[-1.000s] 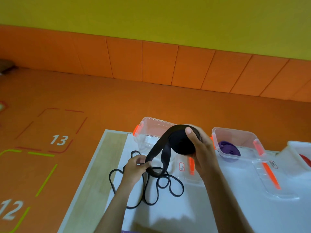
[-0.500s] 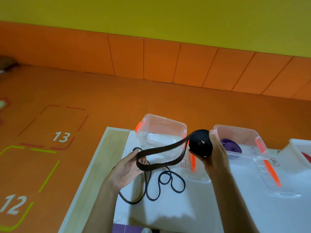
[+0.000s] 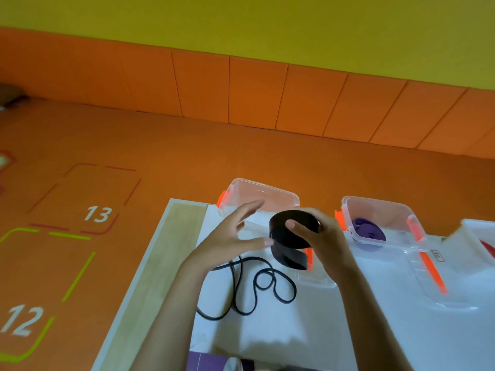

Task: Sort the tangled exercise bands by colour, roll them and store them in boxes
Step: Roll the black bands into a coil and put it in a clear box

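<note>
At frame centre, the right hand point(image 3: 321, 245) grips a rolled black band point(image 3: 289, 236) before a clear box point(image 3: 267, 194); the left hand point(image 3: 230, 236) hovers open-fingered. The untucked tail could let the roll spring undone.

The rolled black rubber band point(image 3: 292, 234) looks matt; the clear plastic box point(image 3: 261, 192) (orange clips) glossy; the white counter point(image 3: 308, 330) smooth.

Wide black band point(image 3: 290, 238) coiled in right hand point(image 3: 325, 243), thin black band point(image 3: 257, 286) in loose loops on tabletop point(image 3: 294, 333), purple roll point(image 3: 369, 232) inside clear box point(image 3: 380, 214), perhaps a red roll point(image 3: 489, 249) far right
</note>
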A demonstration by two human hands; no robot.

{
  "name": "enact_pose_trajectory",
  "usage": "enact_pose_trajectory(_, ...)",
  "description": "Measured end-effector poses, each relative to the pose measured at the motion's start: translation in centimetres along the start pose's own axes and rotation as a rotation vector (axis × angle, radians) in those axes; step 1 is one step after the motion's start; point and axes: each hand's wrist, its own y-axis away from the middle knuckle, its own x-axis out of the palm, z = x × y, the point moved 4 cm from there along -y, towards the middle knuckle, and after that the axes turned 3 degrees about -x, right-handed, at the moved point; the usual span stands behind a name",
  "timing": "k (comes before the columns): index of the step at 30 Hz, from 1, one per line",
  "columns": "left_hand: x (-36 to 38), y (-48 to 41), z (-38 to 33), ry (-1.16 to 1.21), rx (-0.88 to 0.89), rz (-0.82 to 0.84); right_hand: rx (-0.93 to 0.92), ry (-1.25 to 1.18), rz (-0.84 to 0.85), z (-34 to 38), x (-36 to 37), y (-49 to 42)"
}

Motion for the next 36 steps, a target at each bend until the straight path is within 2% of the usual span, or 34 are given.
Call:
enact_pose_trajectory(2,0.4,-0.7,-1.5,-0.079,0.035,-0.007,-0.038,-0.008,0.044,0.5,0.4,-0.1)
enact_pose_trajectory(5,0.3,-1.1,-1.9,-0.003,-0.029,-0.049,-0.073,-0.075,0.057,0.7,0.9,0.0)
enact_pose_trajectory(7,0.1,-0.9,-1.8,-0.036,-0.005,-0.055,-0.052,-0.129,0.061,0.4,1.3,0.3)
enact_pose_trajectory(8,-0.2,-0.8,-1.8,-0.062,0.013,-0.05,-0.053,-0.092,0.057,0.2,1.3,0.4)
enact_pose_trajectory(11,-0.8,-0.5,-2.0,-0.131,0.053,-0.063,-0.108,0.257,0.081,0.3,0.5,0.5)
enact_pose_trajectory(13,-0.9,-0.5,-2.2,-0.133,0.082,-0.074,-0.116,0.302,0.113,0.4,0.0,0.6)
enact_pose_trajectory(16,-0.8,-0.6,-1.7,-0.036,0.066,-0.078,-0.079,0.181,0.081,0.0,-0.8,0.8)
enact_pose_trajectory(19,-0.8,-0.5,-0.3,0.054,0.014,-0.058,0.097,-0.136,0.004,-0.9,-1.0,1.7)
enact_pose_trajectory(21,-0.7,-0.2,0.3,0.146,-0.011,-0.051,0.165,-0.257,-0.024,-1.5,-0.7,2.3)
enact_pose_trajectory(23,-0.7,0.0,0.3,0.191,-0.009,-0.063,0.185,-0.268,0.019,-1.6,-0.4,2.6)
enact_pose_trajectory(28,-0.7,0.1,0.5,0.263,-0.026,-0.115,0.229,-0.095,0.165,-1.6,-0.4,2.3)
enact_pose_trajectory(33,0.2,0.2,0.9,0.378,-0.08,-0.183,0.213,-0.23,0.011,-1.6,-0.1,2.2)
enact_pose_trajectory(36,0.2,0.0,1.5,0.43,-0.13,-0.19,0.235,-0.304,-0.022,-2.3,0.6,2.2)
